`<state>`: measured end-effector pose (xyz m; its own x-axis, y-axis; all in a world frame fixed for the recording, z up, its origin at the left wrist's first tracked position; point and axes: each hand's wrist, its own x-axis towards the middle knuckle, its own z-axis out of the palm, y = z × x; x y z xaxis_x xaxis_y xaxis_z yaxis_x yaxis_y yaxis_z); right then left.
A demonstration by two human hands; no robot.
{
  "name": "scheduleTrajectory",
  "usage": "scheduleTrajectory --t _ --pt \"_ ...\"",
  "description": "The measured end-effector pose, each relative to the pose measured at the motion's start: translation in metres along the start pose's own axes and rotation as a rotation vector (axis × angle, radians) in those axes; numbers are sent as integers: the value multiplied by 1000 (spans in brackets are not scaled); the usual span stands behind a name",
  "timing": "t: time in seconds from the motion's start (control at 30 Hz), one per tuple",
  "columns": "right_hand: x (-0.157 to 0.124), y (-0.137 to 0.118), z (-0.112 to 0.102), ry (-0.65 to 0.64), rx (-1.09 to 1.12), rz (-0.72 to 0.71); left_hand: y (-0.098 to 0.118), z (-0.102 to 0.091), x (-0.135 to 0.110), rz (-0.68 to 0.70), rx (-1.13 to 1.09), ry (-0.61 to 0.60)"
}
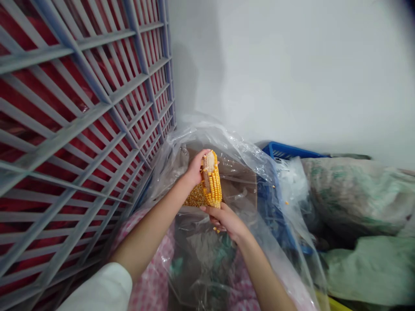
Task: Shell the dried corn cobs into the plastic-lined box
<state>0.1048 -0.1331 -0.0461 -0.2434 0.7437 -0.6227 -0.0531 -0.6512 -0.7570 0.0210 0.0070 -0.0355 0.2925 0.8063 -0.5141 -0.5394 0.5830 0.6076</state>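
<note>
A corn cob with yellow kernels is held between my two hands, tilted nearly upright. Part of its upper side is stripped to the pale core. My left hand is closed around the upper end. At the lower end, my right hand grips the cob, its fingers partly hidden under it. A few loose kernels show just below the right hand. Beneath the cob, a heap of loose kernels lies inside a large clear plastic bag, which spreads open around both forearms.
A tall grey slatted plastic crate with red material behind its slats stands close on the left. Blue crates and bulging woven sacks sit to the right. A white wall rises behind.
</note>
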Motion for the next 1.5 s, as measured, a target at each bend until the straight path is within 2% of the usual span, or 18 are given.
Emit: scheduleTrajectory --t 0.17,0.43,0.6,0.7,0.8,1.07,1.2,1.3,1.4,1.5 --pt "-1 1 0 -8 32 22 0 3 -4 -13 41 -72" --pt "-1 4 -1 -78 118 27 -4 1 -4 150 38 -106" --pt "-1 2 -1 -60 99 25 3 4 -5 27 -87 -114" --pt "-1 1 -1 -65 89 27 3 4 -2 12 -78 -65" --pt "-2 2 -1 -73 95 26 1 4 -1 16 -58 -71" --pt "-5 3 -3 -116 168 39 -10 1 -6 209 71 -173" --pt "-4 2 -4 -96 139 11 -4 2 -6 104 -26 -197" --pt "-2 0 -2 -69 71 7 4 1 -3 -32 -90 -121" --pt "-1 0 -1 -41 22 8 5 -2 0 -52 -92 -57" --pt "-2 1 -2 -34 16 18 3 -1 0 -32 -78 -56"
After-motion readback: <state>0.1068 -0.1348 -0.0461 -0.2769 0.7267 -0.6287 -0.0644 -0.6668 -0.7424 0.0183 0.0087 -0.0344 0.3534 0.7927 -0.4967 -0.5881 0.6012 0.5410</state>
